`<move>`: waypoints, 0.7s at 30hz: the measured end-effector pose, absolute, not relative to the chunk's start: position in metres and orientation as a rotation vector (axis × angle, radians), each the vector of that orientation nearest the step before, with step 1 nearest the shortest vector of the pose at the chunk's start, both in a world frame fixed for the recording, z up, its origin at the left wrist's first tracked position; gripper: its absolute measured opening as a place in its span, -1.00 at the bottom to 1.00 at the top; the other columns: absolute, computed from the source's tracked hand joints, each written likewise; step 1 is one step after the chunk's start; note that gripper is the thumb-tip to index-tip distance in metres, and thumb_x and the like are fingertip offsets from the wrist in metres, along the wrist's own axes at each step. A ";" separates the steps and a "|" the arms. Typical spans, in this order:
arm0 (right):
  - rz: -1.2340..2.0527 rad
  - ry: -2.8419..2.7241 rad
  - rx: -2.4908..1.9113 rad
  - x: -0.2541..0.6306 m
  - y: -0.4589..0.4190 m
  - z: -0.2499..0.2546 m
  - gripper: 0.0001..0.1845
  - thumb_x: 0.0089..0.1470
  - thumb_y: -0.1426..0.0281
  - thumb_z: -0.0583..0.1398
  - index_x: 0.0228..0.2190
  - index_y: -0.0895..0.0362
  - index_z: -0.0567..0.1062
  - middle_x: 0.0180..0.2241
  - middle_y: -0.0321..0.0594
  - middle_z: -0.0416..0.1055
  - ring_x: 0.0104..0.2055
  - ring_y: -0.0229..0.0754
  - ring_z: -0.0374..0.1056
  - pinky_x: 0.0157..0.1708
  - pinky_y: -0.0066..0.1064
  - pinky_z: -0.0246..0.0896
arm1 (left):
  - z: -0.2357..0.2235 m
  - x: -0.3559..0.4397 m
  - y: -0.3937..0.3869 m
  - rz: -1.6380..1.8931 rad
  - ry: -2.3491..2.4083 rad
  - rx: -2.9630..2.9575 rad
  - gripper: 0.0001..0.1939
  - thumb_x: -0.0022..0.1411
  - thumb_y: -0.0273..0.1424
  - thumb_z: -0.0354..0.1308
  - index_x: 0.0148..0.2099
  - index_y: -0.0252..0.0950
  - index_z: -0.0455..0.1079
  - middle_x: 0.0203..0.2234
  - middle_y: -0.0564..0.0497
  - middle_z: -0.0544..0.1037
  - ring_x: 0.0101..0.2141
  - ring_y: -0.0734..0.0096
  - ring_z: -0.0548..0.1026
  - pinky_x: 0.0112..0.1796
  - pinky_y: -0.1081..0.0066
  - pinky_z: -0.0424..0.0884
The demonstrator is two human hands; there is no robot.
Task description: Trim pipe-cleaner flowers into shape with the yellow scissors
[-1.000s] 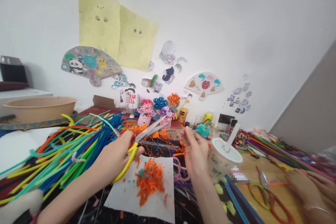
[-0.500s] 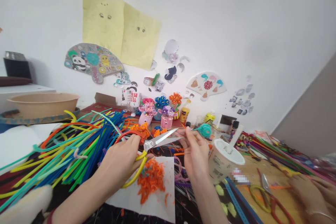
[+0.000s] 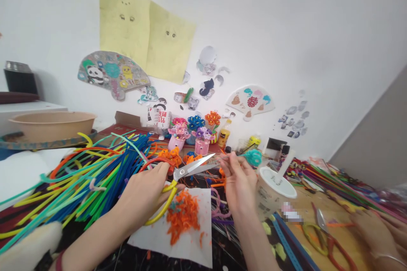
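Note:
My left hand [image 3: 144, 190] is closed around a large pair of scissors [image 3: 182, 172] with one red and one yellow handle. The blades are parted and point right, their tips close to my right fingers. Between the thumb and fingers of my right hand [image 3: 238, 178] is the thin stem of a teal fuzzy flower [image 3: 253, 158], whose head sticks out to the right. Below the scissors lies a white sheet of paper [image 3: 149, 240] bearing a heap of orange fuzzy clippings [image 3: 183, 218] with a few teal bits.
Pipe cleaners [image 3: 104, 178] in many colours cover the left side. Several flower pots [image 3: 201, 147] stand at the back. A lidded white tub [image 3: 276, 182] is right of my right hand. Farther right are other scissors [image 3: 322, 228] and a co-worker's hands [image 3: 370, 228].
My right hand has moved slightly right with the teal flower, away from the blade tips. The scissors stay nearly in place, blades drawn a little closer together.

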State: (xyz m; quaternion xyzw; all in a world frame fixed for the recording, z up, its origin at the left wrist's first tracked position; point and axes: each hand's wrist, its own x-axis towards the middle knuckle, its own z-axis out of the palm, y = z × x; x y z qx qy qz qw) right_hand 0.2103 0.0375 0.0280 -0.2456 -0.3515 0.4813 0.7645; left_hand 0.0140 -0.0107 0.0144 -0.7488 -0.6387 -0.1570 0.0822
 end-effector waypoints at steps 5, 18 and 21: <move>1.031 -0.783 -0.523 0.212 0.037 0.028 -0.75 -0.21 0.35 0.41 -0.57 0.17 0.44 -0.51 -0.29 0.55 -0.43 -0.27 0.51 -0.34 -0.47 0.46 | 0.016 0.015 -0.010 -0.475 -1.939 -2.285 -0.71 0.28 -0.11 -0.09 -0.29 -0.22 0.20 -0.39 -0.06 0.57 -0.39 0.10 0.54 -0.48 0.36 0.19; 1.058 -0.743 -0.481 0.211 0.037 0.027 -0.76 -0.25 0.36 0.43 -0.56 0.15 0.48 -0.49 -0.31 0.56 -0.43 -0.31 0.49 -0.37 -0.53 0.42 | 0.015 0.016 -0.010 -0.558 -1.939 -2.327 -0.69 0.29 -0.12 -0.13 -0.32 -0.21 0.25 -0.46 -0.04 0.57 -0.40 0.11 0.56 -0.47 0.36 0.22; 1.046 -0.746 -0.493 0.212 0.038 0.027 -0.76 -0.25 0.36 0.42 -0.56 0.15 0.48 -0.48 -0.30 0.56 -0.41 -0.30 0.49 -0.37 -0.51 0.42 | 0.014 0.015 -0.010 -0.561 -1.943 -2.332 -0.68 0.28 -0.12 -0.13 -0.33 -0.22 0.25 -0.46 -0.04 0.57 -0.41 0.14 0.55 -0.47 0.36 0.21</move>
